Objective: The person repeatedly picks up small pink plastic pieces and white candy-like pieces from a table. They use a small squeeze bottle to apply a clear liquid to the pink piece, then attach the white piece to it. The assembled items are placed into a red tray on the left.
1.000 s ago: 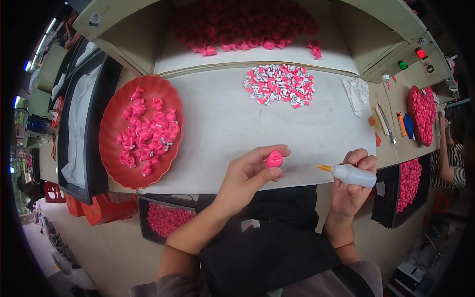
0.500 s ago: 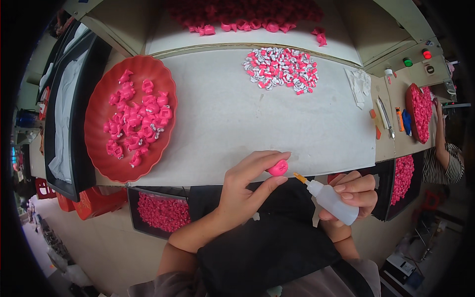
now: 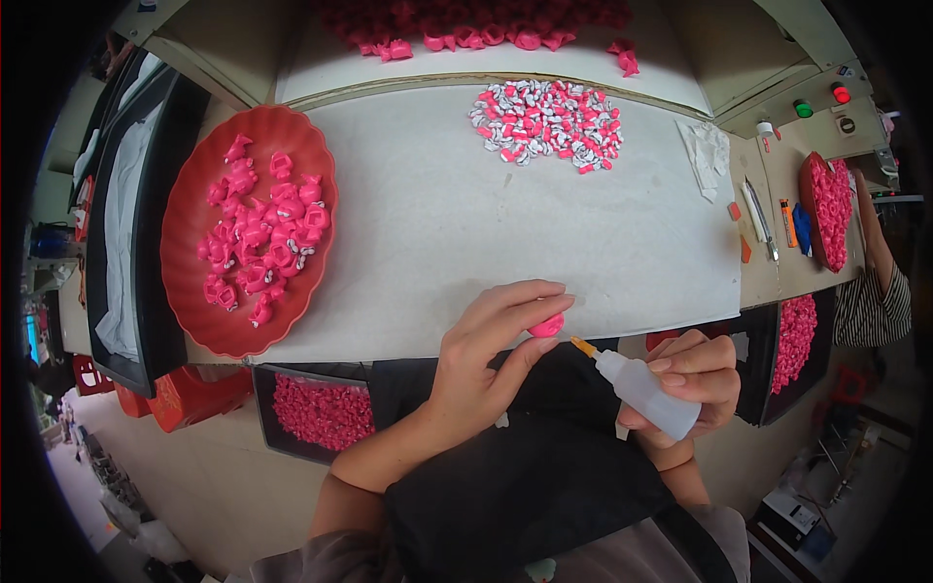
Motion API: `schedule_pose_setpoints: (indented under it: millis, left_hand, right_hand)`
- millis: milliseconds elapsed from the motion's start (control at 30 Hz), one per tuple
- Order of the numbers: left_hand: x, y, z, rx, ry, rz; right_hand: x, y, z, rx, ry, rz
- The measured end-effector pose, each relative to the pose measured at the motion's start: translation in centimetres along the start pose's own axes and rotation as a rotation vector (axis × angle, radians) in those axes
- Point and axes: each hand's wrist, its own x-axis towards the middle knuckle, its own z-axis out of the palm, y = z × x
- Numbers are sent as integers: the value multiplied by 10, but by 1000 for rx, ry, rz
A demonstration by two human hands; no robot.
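Observation:
Between the thumb and fingers of my left hand (image 3: 486, 355) is a small glossy pink plastic piece (image 3: 547, 326), partly hidden by the fingertips. My right hand (image 3: 702, 379) grips a translucent white squeeze bottle (image 3: 641, 392), tilted with its narrow amber tip (image 3: 582, 347) toward the pink piece. A small gap shows between tip and piece. Both hands are over the near edge of the white-covered table (image 3: 437, 233). To the left stands a scalloped red tray (image 3: 185, 282) holding many pink hollow figure parts (image 3: 258, 228).
A heap of small pink-and-white parts (image 3: 549, 126) lies at the far side, before a shelf with more pink pieces (image 3: 476, 37). At right are crumpled white paper (image 3: 707, 160), tweezers (image 3: 763, 223), an orange tube (image 3: 788, 223) and a red bowl of pink pieces (image 3: 829, 214). Another person's striped sleeve (image 3: 875, 306) shows beyond.
My left fingers have turned the pink piece, so less of its face shows. The bottle tip has shifted slightly left. The whole view has tilted a little.

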Motion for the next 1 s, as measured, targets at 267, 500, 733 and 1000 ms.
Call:
schedule_pose_setpoints:
  millis: [267, 500, 733, 1000]
  left_hand:
    - [2, 4, 1, -109, -50, -63]
    - [0, 3, -2, -108, -70, -72]
    - [1, -2, -5, -298, -56, -220]
    - [9, -9, -10, -433, 11, -328]
  right_hand:
    - [-4, 1, 1, 51, 51, 0]
    - [-3, 6, 9, 13, 58, -107]
    - [9, 27, -3, 178, 183, -48]
    - [77, 120, -50, -18, -97, 463]
